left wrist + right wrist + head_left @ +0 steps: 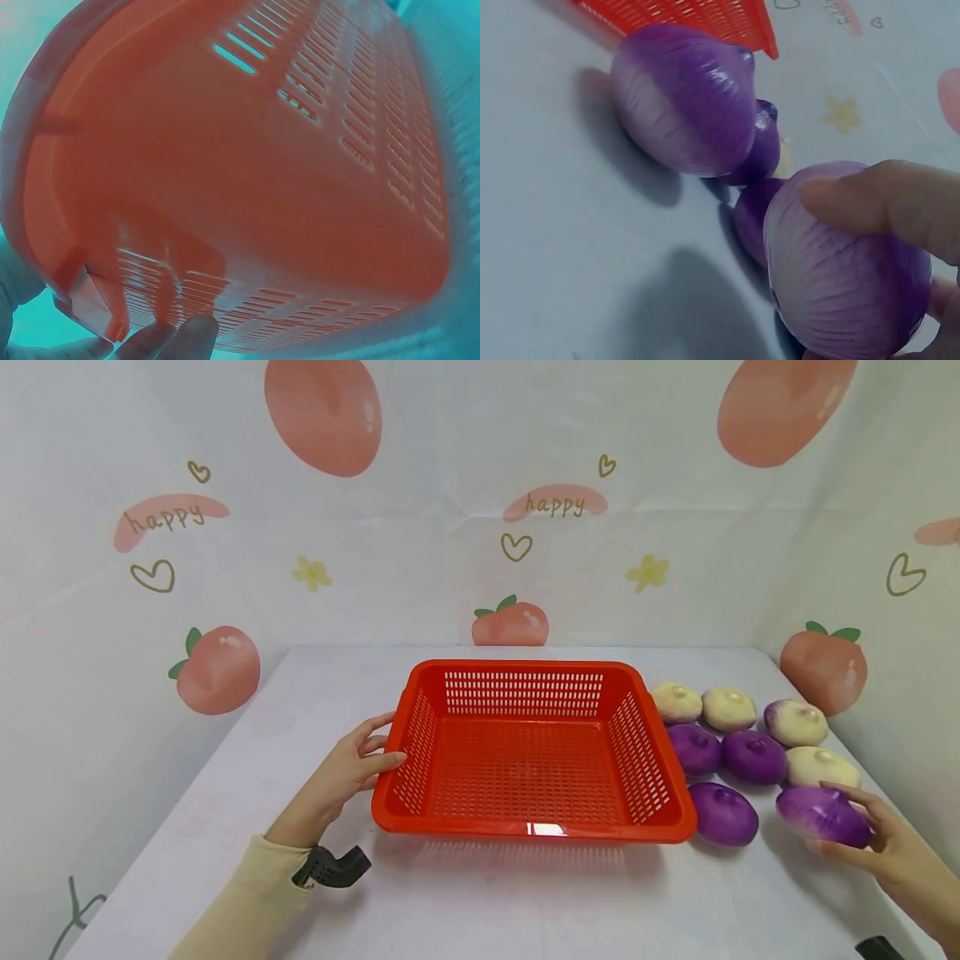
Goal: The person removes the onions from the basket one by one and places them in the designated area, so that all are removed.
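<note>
A red plastic basket (pixel 525 768) with slotted walls stands in the middle of the table. My left hand (pixel 348 777) grips its left rim, thumb over the top edge and fingers against the outer wall, which the left wrist view shows from close by. On the right, my right hand (pixel 888 843) holds a purple onion (pixel 825 816) between thumb and fingers. Its paler, ridged side faces the camera in the right wrist view. Near the basket's front right corner lies another purple onion (pixel 723 814).
Beyond the held one, more purple onions (pixel 753 757) sit along the basket's right side. Several pale onions (pixel 729 708) lie behind and beside them, one of them blushed purple (pixel 797 722). A white printed cloth (pixel 420 552) hangs at the back and sides.
</note>
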`<action>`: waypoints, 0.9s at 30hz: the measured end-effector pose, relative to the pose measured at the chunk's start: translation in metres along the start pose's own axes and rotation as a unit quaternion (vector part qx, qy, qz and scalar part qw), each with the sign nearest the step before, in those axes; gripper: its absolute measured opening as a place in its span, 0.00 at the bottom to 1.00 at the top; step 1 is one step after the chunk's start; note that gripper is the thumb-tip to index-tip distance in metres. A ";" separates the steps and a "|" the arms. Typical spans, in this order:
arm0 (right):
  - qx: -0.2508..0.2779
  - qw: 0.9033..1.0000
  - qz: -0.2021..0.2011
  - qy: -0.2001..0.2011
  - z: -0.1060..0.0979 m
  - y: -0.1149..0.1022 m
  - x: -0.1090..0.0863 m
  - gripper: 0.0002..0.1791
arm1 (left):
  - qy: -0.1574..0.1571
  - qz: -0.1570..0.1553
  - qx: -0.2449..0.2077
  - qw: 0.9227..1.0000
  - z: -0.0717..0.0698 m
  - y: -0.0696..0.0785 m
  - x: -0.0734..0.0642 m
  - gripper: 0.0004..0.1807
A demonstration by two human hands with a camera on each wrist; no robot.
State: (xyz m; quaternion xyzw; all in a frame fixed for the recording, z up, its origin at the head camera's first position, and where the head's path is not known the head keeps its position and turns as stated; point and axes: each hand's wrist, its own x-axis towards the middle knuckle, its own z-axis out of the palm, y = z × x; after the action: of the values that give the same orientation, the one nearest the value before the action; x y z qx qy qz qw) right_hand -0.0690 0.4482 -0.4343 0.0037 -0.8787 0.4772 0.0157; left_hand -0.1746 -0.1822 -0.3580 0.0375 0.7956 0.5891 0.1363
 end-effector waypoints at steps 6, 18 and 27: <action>-0.029 0.999 0.022 -0.008 0.008 0.003 0.003 0.38 | -0.002 0.005 0.001 1.000 0.000 -0.001 0.001 0.38; -0.017 1.000 -0.011 -0.012 0.019 0.001 0.009 0.43 | -0.005 0.004 0.002 1.000 0.000 0.000 0.000 0.39; -0.009 1.000 -0.025 -0.003 0.022 0.002 0.012 0.44 | -0.012 0.015 -0.003 1.000 -0.001 -0.001 0.000 0.39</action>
State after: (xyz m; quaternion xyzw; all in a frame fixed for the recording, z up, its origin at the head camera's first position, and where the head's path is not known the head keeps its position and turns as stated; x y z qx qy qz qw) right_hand -0.0817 0.4305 -0.4473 0.0269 -0.8826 0.4686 0.0253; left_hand -0.1748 -0.1834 -0.3584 0.0564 0.7914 0.5931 0.1368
